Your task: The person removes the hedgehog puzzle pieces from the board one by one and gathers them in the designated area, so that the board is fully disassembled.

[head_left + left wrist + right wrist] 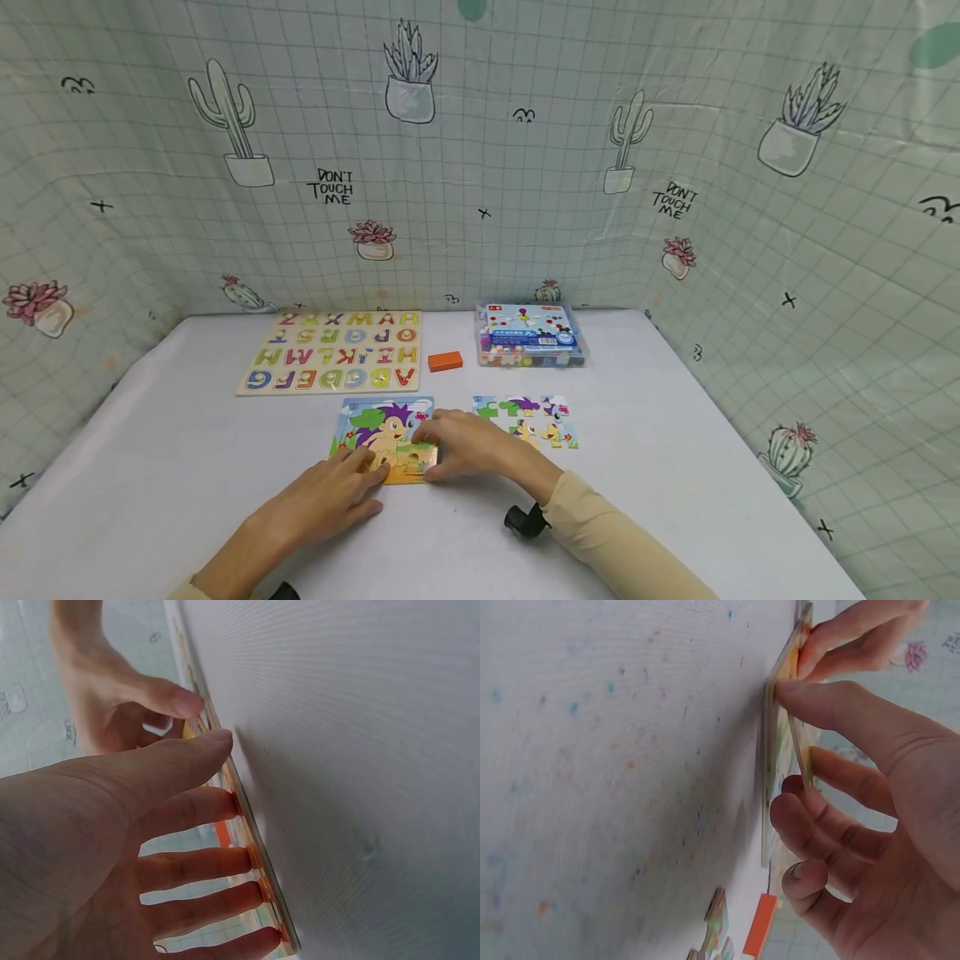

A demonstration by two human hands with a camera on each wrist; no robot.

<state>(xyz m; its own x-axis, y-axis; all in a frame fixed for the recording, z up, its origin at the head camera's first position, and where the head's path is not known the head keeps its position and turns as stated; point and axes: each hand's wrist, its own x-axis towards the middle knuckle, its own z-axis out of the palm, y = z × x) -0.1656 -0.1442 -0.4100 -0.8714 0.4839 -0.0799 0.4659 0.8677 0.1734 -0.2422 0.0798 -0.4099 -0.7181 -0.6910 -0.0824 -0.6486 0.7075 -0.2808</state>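
A cartoon jigsaw puzzle [360, 410] in a thin flat tray lies on the white table, showing a purple-haired character with a green leaf. My left hand [322, 493] rests its extended fingertips on the puzzle's lower left; in the left wrist view these fingers [202, 866] are spread along its edge. At the lower right corner, my right hand [468, 446] pinches a thin puzzle piece [801, 746] between thumb and index finger. That piece stands tilted up from the tray, while the other fingers curl loosely beside it.
Right of the tray lie several loose puzzle pieces [525, 408], partly behind my right hand. Farther back are a wooden alphabet board [337, 348], an orange block [446, 362] and a clear plastic box [532, 337] of small coloured parts. A patterned curtain [480, 167] surrounds the table.
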